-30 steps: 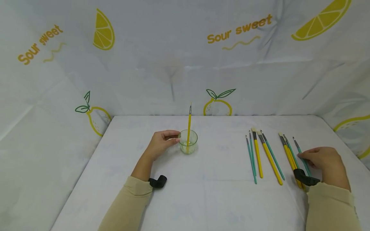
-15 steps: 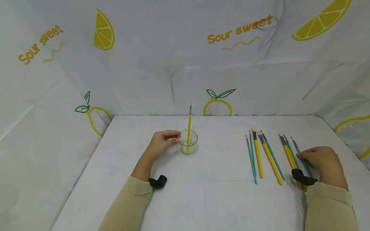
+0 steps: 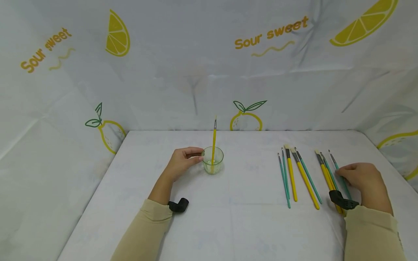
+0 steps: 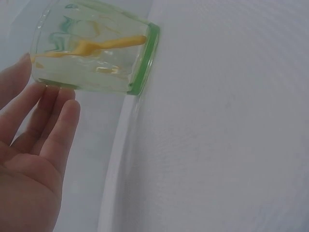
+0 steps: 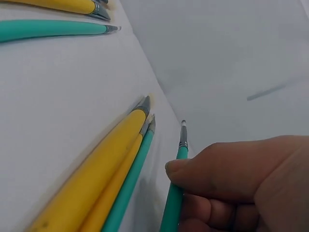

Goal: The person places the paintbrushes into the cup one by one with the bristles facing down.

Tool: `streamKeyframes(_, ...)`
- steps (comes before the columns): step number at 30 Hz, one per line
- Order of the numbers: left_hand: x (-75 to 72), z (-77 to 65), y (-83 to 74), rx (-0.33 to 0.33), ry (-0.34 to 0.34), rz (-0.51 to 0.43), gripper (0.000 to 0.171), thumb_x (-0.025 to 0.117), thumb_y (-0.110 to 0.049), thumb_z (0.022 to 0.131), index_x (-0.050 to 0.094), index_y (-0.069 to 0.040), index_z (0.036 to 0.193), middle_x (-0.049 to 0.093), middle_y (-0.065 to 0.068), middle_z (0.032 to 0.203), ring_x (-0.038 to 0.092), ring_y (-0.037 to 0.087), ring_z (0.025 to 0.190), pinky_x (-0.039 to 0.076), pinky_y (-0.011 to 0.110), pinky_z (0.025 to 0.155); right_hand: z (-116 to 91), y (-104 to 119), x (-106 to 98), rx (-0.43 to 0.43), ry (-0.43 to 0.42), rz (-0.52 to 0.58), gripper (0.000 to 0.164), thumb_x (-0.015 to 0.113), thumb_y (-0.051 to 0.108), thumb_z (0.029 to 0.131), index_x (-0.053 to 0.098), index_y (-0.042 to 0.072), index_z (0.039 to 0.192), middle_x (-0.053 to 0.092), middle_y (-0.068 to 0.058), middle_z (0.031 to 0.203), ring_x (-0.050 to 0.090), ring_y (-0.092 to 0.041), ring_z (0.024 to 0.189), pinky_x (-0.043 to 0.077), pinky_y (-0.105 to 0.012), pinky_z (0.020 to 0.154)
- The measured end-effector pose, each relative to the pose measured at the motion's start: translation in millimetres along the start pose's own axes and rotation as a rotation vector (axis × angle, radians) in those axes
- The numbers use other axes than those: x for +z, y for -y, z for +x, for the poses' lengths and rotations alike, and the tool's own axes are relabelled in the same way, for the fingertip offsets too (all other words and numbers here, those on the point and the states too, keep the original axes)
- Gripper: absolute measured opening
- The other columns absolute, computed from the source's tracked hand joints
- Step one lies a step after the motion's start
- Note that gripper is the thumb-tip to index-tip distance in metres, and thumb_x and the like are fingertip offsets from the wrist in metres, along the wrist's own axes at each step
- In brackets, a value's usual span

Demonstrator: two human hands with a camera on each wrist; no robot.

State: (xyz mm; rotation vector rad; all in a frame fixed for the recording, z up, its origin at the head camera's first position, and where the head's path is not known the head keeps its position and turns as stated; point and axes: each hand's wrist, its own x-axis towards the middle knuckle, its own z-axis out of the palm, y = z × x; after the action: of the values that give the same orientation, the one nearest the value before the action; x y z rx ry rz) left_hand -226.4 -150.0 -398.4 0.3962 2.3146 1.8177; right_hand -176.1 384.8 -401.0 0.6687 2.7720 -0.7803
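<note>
My left hand touches the left side of a clear glass near the rim, its fingers fairly straight. In the left wrist view, thumb and fingertips meet the edge of the glass. One yellow paintbrush stands in the glass, bristles up. At the right, my right hand pinches a thin teal paintbrush between thumb and fingers, its bristle end pointing away from me. Just left of it lie yellow brushes and another teal brush, apart from the hand.
Several more yellow and teal paintbrushes lie spread on the white-covered table, between the glass and the right hand. A pale lemon-print sheet hangs behind the table's far edge.
My right hand has moved slightly, and the teal brush it holds has shifted a little away from me, its tip swinging slightly left. The left hand and the glass look the same.
</note>
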Motion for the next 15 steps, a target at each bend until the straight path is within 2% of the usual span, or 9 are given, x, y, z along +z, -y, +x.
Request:
streamKeyframes(5,0.2,0.5,0.8,-0.006,0.001,0.015,0.034,0.071,-0.016,0.085,0.066,-0.003,0.115,0.066,0.01,0.116,0.058,0.02,0.115,0.046,0.032,0.098,-4,5,-1,-0.085,-0.023,-0.003,0.056,0.055,0.039,0.09,0.059,-0.011,0.113,0.064,-0.016,0.086,0.057,-0.029,0.08,0.045,-0.038,0.061)
streamKeyframes(8,0.3,0.9,1.4,-0.009,-0.002,0.027,0.034,0.071,-0.017,0.085,0.066,-0.004,0.115,0.067,0.008,0.116,0.058,0.018,0.114,0.046,0.032,0.098,-7,8,-2,-0.101,-0.033,0.007,0.058,0.053,0.042,0.091,0.058,-0.01,0.115,0.064,-0.016,0.085,0.057,-0.028,0.079,0.045,-0.039,0.062)
streamKeyframes(12,0.6,1.4,1.5,-0.004,-0.004,0.018,0.034,0.071,-0.016,0.085,0.066,-0.002,0.115,0.066,0.01,0.116,0.058,0.019,0.114,0.045,0.033,0.098,-10,13,-5,-0.126,-0.031,0.029,0.064,0.05,0.048,0.092,0.056,-0.01,0.119,0.064,-0.015,0.088,0.057,-0.027,0.079,0.045,-0.04,0.063)
streamKeyframes(15,0.8,1.5,0.9,-0.005,-0.005,0.008,0.034,0.071,-0.015,0.085,0.066,-0.001,0.115,0.066,0.011,0.116,0.058,0.02,0.114,0.045,0.034,0.098,-12,16,-6,-0.141,-0.033,0.064,0.068,0.049,0.051,0.092,0.054,-0.009,0.122,0.064,-0.02,0.095,0.059,-0.029,0.082,0.046,-0.042,0.065)
